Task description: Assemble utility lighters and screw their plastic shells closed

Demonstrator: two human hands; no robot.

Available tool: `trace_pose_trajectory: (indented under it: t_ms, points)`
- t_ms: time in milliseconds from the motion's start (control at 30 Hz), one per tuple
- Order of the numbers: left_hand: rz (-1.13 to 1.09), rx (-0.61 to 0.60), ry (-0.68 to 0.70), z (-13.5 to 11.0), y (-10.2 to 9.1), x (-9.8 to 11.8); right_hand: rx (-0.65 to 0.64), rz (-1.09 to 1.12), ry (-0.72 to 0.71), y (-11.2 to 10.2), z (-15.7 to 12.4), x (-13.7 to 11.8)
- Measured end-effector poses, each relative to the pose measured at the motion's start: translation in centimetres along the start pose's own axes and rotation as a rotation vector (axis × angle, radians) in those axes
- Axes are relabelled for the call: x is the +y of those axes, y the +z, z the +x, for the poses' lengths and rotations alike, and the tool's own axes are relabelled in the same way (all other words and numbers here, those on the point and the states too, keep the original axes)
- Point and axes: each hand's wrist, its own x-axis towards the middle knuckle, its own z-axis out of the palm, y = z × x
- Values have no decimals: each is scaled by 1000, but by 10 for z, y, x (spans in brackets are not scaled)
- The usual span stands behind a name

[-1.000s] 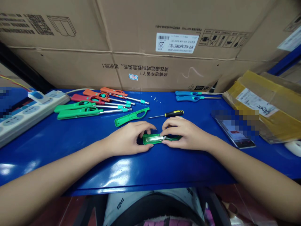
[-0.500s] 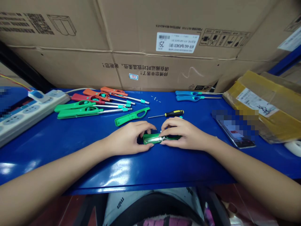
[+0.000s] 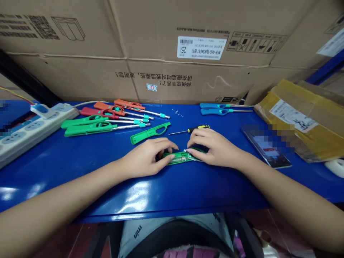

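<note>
An opened green lighter body lies on the blue table in front of me, its inner parts showing. My left hand grips its left end between thumb and fingers. My right hand is curled over the right part, fingertips at a small white piece in its middle; the palm hides the right end. Just beyond my left hand lies the loose green shell half. A screwdriver with a black and yellow handle rests behind my right hand.
Several green, red and orange long lighters lie at the left, beside a white power strip. Two blue lighters are at the back. Small white bits lie mid-table. A phone and a yellow-taped carton stand right.
My right hand has shifted up slightly on the lighter body, baring more of its inside and covering part of the screwdriver handle. My left thumb has moved up onto the body.
</note>
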Motion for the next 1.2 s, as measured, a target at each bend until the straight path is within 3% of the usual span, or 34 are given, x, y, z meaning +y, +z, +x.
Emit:
trace_pose_trajectory:
  t_ms: [133, 900, 1033, 1200]
  points:
    - [-11, -3, -5, 0, 1, 0, -85, -12, 30, -5, 1, 0]
    - [-3, -61, -9, -1, 1, 1, -76, 49, -100, 11, -1, -5]
    - [-33, -48, -12, 0, 1, -1, -81, -41, -90, 9, -1, -10]
    - [-52, -45, -36, 2, 0, -1, -1, 35, 17, -2, 0, -8]
